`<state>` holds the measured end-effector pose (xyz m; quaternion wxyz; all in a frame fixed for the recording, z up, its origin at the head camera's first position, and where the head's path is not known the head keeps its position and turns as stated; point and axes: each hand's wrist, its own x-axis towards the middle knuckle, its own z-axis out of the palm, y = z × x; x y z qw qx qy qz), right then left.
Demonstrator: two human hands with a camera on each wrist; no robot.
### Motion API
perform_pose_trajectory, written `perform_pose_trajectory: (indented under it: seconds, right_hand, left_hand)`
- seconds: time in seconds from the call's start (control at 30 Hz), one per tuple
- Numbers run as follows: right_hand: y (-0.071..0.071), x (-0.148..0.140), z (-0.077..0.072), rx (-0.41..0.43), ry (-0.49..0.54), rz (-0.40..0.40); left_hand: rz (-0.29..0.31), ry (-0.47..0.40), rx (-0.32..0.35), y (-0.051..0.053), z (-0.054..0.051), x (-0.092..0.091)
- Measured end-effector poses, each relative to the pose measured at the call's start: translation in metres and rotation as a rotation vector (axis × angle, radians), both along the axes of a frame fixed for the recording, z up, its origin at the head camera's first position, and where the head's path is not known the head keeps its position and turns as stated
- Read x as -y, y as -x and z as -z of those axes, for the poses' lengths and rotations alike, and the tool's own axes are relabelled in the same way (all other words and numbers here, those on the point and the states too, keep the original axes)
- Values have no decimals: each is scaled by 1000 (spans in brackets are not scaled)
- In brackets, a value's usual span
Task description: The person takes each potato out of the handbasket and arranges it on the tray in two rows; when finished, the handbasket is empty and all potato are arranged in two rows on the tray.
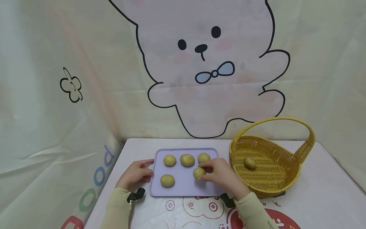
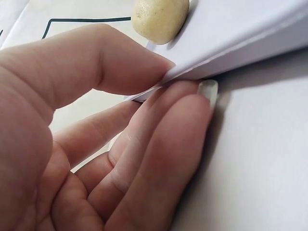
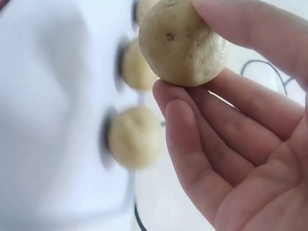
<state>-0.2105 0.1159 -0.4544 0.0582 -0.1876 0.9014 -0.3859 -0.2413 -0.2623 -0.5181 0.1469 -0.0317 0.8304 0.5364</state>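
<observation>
My right hand [image 1: 224, 176] pinches a small round potato [image 1: 199, 173] between thumb and fingers over the right half of the lilac tray [image 1: 183, 191]. In the right wrist view that potato [image 3: 183, 43] sits at the fingertips, with a small dark spot on its skin. At the tray's left edge my left hand [image 1: 135, 174] holds the rim; the left wrist view shows the thumb on top and fingers against the side beneath. Three potatoes lie along the tray's back, the middle one [image 1: 187, 160] the widest. Another potato [image 1: 167, 180] lies at the front left.
A yellow woven basket [image 1: 267, 187] with a tall arched handle stands right of the tray, one potato [image 1: 250, 162] inside. The table [image 1: 317, 190] has a printed front cover. Behind it hangs a cloth [image 1: 206, 101] with a cartoon bear.
</observation>
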Motion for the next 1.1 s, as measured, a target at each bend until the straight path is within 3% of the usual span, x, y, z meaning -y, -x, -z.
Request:
perform_pose_trajectory:
  seconds: [0.43, 0.67, 0.9, 1.1]
  right_hand:
    - [10, 37, 28, 45, 63, -29]
    - [10, 44, 32, 77, 50, -33]
    - [10, 45, 35, 63, 53, -49]
    - [11, 45, 37, 86, 50, -36]
  left_hand:
    - [-4, 12, 4, 3, 2, -3]
    - [-28, 19, 17, 3, 5, 1]
    - [-3, 20, 11, 4, 6, 0]
    - [-16, 17, 12, 4, 6, 0]
